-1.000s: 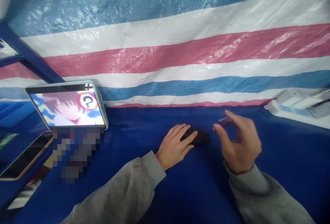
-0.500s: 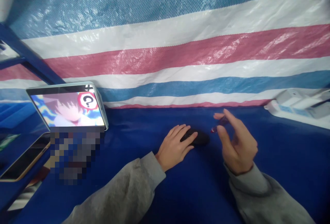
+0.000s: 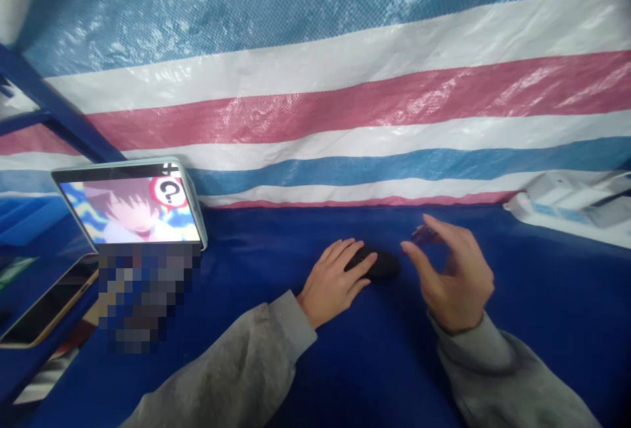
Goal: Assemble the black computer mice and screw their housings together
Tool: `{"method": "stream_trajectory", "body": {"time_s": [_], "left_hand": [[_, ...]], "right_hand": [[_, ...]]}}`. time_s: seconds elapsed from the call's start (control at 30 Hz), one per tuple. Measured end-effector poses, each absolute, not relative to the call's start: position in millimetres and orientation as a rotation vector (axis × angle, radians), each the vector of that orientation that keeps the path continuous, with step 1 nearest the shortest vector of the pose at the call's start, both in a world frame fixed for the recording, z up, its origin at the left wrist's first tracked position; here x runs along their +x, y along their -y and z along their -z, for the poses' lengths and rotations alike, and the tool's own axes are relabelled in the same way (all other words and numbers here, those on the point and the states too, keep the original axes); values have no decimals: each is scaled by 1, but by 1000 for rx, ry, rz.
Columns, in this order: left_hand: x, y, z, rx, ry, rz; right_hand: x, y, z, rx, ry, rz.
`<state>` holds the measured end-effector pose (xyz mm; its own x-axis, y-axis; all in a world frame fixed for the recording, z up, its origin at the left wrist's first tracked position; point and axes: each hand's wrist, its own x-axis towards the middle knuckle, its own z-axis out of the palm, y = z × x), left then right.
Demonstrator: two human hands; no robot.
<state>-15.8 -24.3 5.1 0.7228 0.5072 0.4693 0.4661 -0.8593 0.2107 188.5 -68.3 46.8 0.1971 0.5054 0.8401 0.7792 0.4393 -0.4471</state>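
My left hand (image 3: 340, 275) lies over the near-left part of a dark, rounded object that looks like a computer mouse (image 3: 387, 263), its fingers and thumb gripping it against the blue tabletop. To the right of it, my right hand (image 3: 456, 270) is raised, thumb and fingers curved. Between them is a small, dark, see-through piece with a reddish end (image 3: 424, 236). It is partly hidden and blurred, so its kind does not show. The piece is apart from the mouse.
A tablet (image 3: 131, 208) playing a cartoon stands at the left, with a blurred-out patch below it. A phone (image 3: 49, 303) lies beside it. White power strips or chargers (image 3: 566, 201) sit at the far right. A striped plastic sheet (image 3: 315, 112) hangs behind the table.
My right thumb has shifted left and up, and the small see-through piece has turned between the fingers. My left hand and the mouse stay in place.
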Motion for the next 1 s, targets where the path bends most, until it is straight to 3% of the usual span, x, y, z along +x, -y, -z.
{"method": "stream_trajectory", "body": {"time_s": [0.43,0.63,1.0], "left_hand": [[-15,25,-6,2859,-811,-814],[-16,24,-6,2858,-812,-801],[-16,24,-5,2864,-814,-818]], "right_hand": [[188,72,-46,-1213,1501,81],[188,70,-43,-1230,1470,219],[189,72,-42,-1204,1403,163]]}}
